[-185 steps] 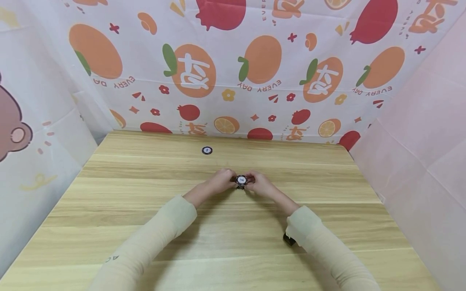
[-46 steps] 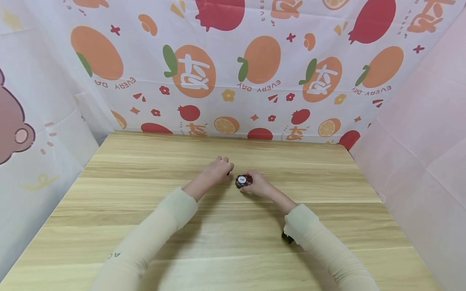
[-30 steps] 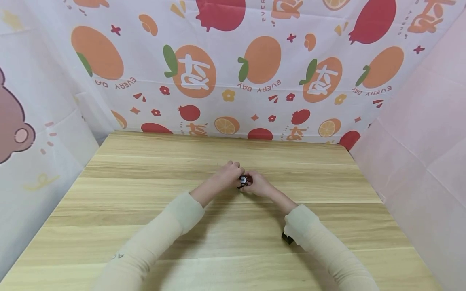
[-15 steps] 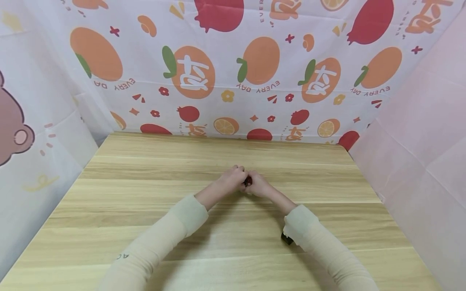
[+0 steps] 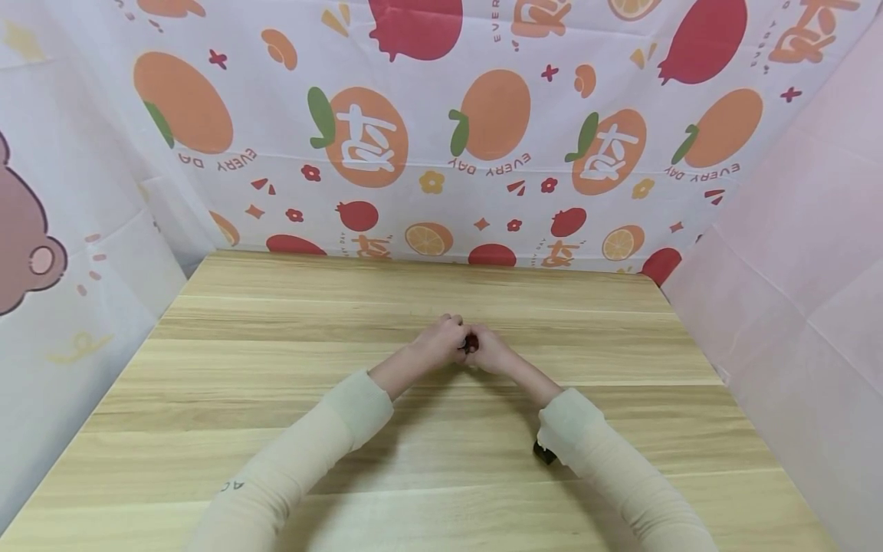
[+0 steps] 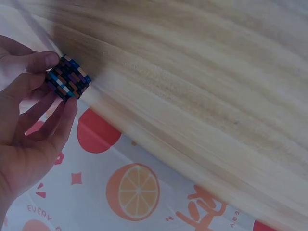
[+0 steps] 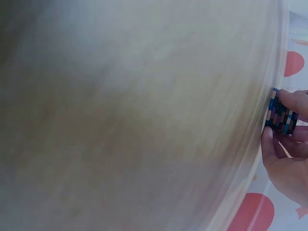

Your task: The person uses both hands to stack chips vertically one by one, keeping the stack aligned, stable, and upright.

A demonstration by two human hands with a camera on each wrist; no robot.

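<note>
A short stack of poker chips (image 6: 70,79) with multicoloured edges stands between both hands, near the middle of the table in the head view. My left hand (image 5: 440,341) reaches over it from the left, its fingers and thumb gripping the stack. From the right, my right hand (image 5: 491,351) pinches the same chips. In the head view the hands hide most of the stack; only a dark bit shows between them. The right wrist view shows the stacked chips (image 7: 281,113) held by fingertips from two sides.
The wood-grain table (image 5: 428,460) reaches back to a fruit-print cloth (image 5: 441,153). Pale cloths hang at the left (image 5: 83,192) and right (image 5: 800,253). A small black object (image 5: 544,452) shows beneath the right cuff.
A lone chip lay at the table's back left earlier and is gone from there. The left hand has moved right, carrying a dark piece to the stack. The right hand has stayed there.
</note>
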